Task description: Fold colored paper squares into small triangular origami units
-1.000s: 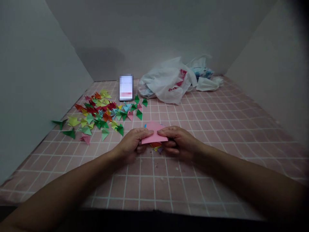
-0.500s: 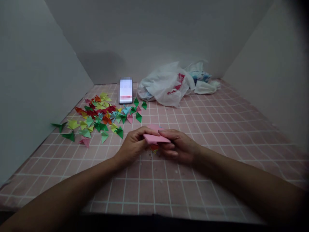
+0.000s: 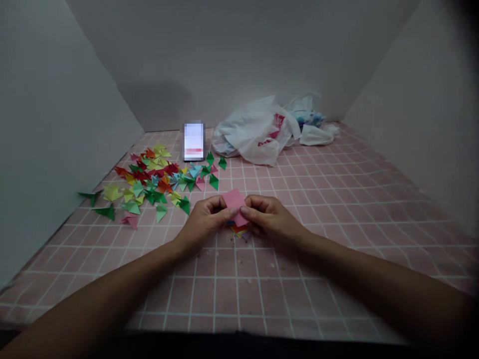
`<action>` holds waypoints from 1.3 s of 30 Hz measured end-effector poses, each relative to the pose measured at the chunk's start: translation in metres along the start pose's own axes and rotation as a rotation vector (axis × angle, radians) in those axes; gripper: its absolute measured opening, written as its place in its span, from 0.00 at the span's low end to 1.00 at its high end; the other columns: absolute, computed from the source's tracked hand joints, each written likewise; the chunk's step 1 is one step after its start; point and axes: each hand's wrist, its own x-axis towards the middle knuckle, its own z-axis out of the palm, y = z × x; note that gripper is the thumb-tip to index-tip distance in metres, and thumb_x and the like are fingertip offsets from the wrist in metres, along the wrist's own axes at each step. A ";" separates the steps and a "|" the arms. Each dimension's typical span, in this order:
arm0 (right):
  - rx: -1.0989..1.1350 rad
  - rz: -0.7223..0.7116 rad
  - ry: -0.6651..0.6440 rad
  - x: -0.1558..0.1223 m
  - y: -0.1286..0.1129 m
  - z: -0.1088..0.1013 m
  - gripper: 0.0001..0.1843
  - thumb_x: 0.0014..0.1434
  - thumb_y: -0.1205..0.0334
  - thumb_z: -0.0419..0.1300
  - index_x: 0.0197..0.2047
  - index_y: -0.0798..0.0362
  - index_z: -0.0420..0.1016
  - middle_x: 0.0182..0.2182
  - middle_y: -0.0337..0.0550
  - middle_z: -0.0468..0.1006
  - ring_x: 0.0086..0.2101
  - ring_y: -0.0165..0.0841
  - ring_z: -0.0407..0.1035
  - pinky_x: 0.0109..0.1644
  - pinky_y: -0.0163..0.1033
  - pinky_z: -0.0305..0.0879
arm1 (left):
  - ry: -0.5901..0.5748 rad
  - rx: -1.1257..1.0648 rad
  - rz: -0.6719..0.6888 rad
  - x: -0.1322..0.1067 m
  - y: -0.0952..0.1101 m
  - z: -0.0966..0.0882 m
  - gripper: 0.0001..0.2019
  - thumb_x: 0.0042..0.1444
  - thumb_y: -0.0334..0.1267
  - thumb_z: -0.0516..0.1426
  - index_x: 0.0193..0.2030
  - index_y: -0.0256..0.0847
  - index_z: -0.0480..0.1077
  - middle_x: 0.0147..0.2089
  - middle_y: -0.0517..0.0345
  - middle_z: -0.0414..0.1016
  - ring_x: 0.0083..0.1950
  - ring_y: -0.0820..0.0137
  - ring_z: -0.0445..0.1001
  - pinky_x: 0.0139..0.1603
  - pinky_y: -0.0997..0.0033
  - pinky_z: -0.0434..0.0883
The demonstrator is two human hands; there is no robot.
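A folded piece of pink paper (image 3: pixel 235 200) is held between both hands above the table's middle. My left hand (image 3: pixel 207 219) pinches its left side, thumb on top. From the other side my right hand (image 3: pixel 271 217) grips it, its thumb close to the left one. Beneath the pink paper, the edges of a few coloured papers (image 3: pixel 238 230) show in orange, yellow and blue; the hands cover most of them. To the left lies a pile of folded paper cranes (image 3: pixel 149 174) in green, yellow, red, orange, pink and light blue.
A lit phone (image 3: pixel 193 142) with a blurred screen stands upright behind the cranes. White plastic bags (image 3: pixel 258 132) lie crumpled at the back. The pink checked tablecloth (image 3: pixel 337 209) has pale walls on the left, back and right.
The pink paper has turned from a flat, tilted position to show its face as a narrow upright rectangle. Both thumbs have come together at its lower part.
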 end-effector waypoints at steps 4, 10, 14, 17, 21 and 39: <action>-0.035 0.009 0.008 0.000 0.000 0.001 0.21 0.57 0.46 0.68 0.27 0.52 0.67 0.18 0.30 0.63 0.18 0.23 0.52 0.22 0.32 0.44 | 0.010 0.041 0.017 0.001 -0.001 0.000 0.17 0.55 0.48 0.65 0.27 0.38 0.67 0.25 0.64 0.66 0.27 0.76 0.61 0.30 0.75 0.59; -0.003 -0.050 0.064 0.001 0.000 0.002 0.17 0.56 0.50 0.69 0.30 0.52 0.70 0.23 0.33 0.68 0.22 0.24 0.58 0.25 0.32 0.51 | -0.070 0.167 0.020 0.000 -0.002 0.000 0.15 0.55 0.47 0.64 0.30 0.37 0.70 0.31 0.59 0.70 0.33 0.72 0.66 0.34 0.73 0.63; -0.050 -0.051 0.073 0.000 -0.001 0.002 0.15 0.57 0.51 0.68 0.31 0.52 0.70 0.19 0.30 0.66 0.19 0.24 0.56 0.23 0.33 0.48 | -0.049 0.112 0.067 0.001 -0.001 0.000 0.16 0.57 0.49 0.63 0.32 0.38 0.68 0.29 0.63 0.67 0.29 0.75 0.63 0.31 0.74 0.61; -0.055 -0.064 0.057 -0.001 -0.001 0.002 0.15 0.59 0.50 0.67 0.32 0.52 0.69 0.20 0.31 0.67 0.20 0.24 0.57 0.23 0.33 0.49 | -0.046 0.186 0.103 0.000 -0.001 0.000 0.14 0.58 0.47 0.63 0.32 0.39 0.68 0.28 0.64 0.66 0.29 0.75 0.62 0.30 0.75 0.60; -0.077 -0.071 0.067 0.000 0.001 0.000 0.17 0.61 0.50 0.65 0.29 0.51 0.68 0.19 0.31 0.65 0.19 0.25 0.56 0.23 0.33 0.49 | -0.085 0.302 0.113 -0.002 0.000 0.001 0.12 0.59 0.45 0.62 0.32 0.38 0.71 0.29 0.62 0.68 0.30 0.74 0.65 0.30 0.75 0.61; -0.160 -0.106 0.147 0.007 -0.002 -0.007 0.13 0.58 0.53 0.64 0.29 0.52 0.71 0.20 0.32 0.67 0.20 0.26 0.58 0.24 0.33 0.52 | -0.044 0.226 0.032 0.000 0.003 0.000 0.14 0.56 0.47 0.63 0.30 0.37 0.71 0.28 0.62 0.69 0.28 0.75 0.64 0.29 0.75 0.60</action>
